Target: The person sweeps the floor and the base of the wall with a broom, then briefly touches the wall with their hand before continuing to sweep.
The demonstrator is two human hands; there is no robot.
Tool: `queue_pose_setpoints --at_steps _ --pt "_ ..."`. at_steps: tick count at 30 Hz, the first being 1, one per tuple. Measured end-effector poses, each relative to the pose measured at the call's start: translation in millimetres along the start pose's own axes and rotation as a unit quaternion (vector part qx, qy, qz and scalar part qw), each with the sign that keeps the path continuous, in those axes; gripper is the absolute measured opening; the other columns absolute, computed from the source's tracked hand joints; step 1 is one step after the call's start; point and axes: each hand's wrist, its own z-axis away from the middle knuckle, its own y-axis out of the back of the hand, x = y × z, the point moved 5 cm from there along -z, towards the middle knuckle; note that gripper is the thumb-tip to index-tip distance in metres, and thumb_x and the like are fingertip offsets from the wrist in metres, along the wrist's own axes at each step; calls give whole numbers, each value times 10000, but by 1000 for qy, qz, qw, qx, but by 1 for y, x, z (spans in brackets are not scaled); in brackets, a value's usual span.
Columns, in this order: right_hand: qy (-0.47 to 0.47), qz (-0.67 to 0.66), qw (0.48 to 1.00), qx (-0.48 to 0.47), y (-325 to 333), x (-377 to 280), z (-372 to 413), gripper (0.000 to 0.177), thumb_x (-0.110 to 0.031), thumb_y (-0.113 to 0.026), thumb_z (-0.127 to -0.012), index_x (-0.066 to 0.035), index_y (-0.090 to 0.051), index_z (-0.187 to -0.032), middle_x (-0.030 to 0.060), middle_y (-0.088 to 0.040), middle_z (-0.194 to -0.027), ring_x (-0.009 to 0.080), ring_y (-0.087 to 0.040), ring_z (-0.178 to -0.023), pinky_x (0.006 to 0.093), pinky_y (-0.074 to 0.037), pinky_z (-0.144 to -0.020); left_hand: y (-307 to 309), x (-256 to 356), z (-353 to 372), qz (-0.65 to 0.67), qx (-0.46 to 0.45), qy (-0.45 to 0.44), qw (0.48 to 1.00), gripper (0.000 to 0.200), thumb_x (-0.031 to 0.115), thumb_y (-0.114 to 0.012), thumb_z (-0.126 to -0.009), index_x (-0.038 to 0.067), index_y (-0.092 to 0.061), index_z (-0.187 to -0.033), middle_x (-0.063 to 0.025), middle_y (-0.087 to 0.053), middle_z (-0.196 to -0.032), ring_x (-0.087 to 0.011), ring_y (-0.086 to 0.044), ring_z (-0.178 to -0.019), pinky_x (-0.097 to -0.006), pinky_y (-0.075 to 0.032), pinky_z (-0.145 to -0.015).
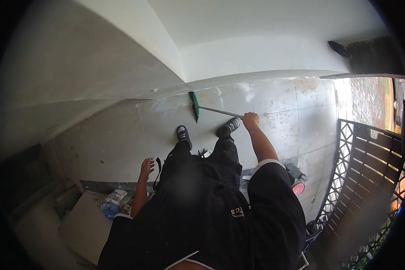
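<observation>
With right hand (251, 119), gripped broom (211, 110) by handle (229, 114); held left hand (147, 168) loosely open beside black strap (157, 173). Had broom's green head (195, 107) at floor (274, 101), near white wall (256, 58), ahead of dark shoes (183, 135).

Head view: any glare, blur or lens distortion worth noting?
Head view: fisheye curvature, black corners; head view, right: washed-out glare near the slatted gate; head view, left: dimness; head view, centre: hazy smudge over the dark clothing, green-headed tool above it fairly distinct.
</observation>
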Motion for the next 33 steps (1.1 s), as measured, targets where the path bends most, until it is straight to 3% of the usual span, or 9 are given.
queue_pose_setpoints --at_steps 3,5,11,15,18,22,25,28,33 --pt "6 2 1000 -11 6 63 -19 367 -455 -455 -727 -134 -596 -836 43 -590 -805 191 -574 -746 310 -464 -575 -41 -1 -1 -20 20 -2 1000 337 375 -383 -785 134 -462 -1007 -64 -486 -958 -167 -476 -832 -354 -381 -708" --pt "-19 -10 999 -40 5 115 -20 208 -282 -464 -736 -162 -606 -831 29 -595 -819 191 -579 -746 327 -482 -553 -80 7 15 -4 41 28 999 337 376 -384 -786 130 -468 -1000 -61 -489 -950 -164 -480 -821 -342 -387 -688" --pt "-115 -7 992 -59 1 292 -21 361 -443 -464 -731 -133 -578 -876 37 -578 -846 183 -561 -791 318 -479 -577 -191 39 21 -88 -35 -16 995 332 376 -390 -784 116 -488 -966 -34 -508 -911 -143 -475 -814 -290 -379 -633" --pt "-171 -18 983 -64 9 366 -2 302 -382 -468 -751 -119 -581 -848 43 -579 -828 178 -566 -771 312 -472 -579 -229 78 13 -153 -32 -23 987 314 355 -391 -788 108 -486 -957 -28 -513 -902 -136 -471 -789 -279 -375 -632" --pt "-119 20 990 69 4 390 5 235 -316 -481 -749 -111 -594 -732 42 -589 -727 181 -578 -679 289 -456 -565 -243 92 -3 -157 -65 -57 984 325 354 -383 -790 108 -478 -980 -52 -503 -934 -156 -470 -818 -302 -384 -671" --pt "-144 -3 980 135 0 407 41 133 -187 -481 -704 -129 -586 -645 36 -567 -640 160 -567 -605 274 -430 -506 -272 117 -5 -149 -71 -59 984 339 357 -384 -790 103 -476 -996 -69 -494 -953 -174 -467 -845 -317 -388 -689" --pt "-138 -49 985 89 10 395 68 290 -353 -492 -725 -84 -599 -703 76 -586 -710 202 -575 -661 308 -455 -580 -283 107 -37 -141 -89 -30 985 340 351 -398 -784 94 -482 -990 -69 -492 -950 -176 -465 -846 -319 -390 -687" --pt "-129 -79 985 78 18 369 84 317 -380 -500 -716 -80 -601 -715 78 -586 -715 212 -572 -681 319 -450 -585 -300 109 -49 -155 -147 25 977 335 344 -413 -776 88 -480 -982 -74 -496 -947 -182 -472 -831 -321 -389 -687" --pt "-83 -129 988 34 -2 324 62 389 -439 -461 -727 -76 -602 -749 85 -588 -742 209 -574 -703 323 -447 -594 -316 129 -55 -172 -130 10 976 335 343 -406 -775 90 -472 -984 -87 -506 -946 -193 -489 -812 -336 -383 -706"
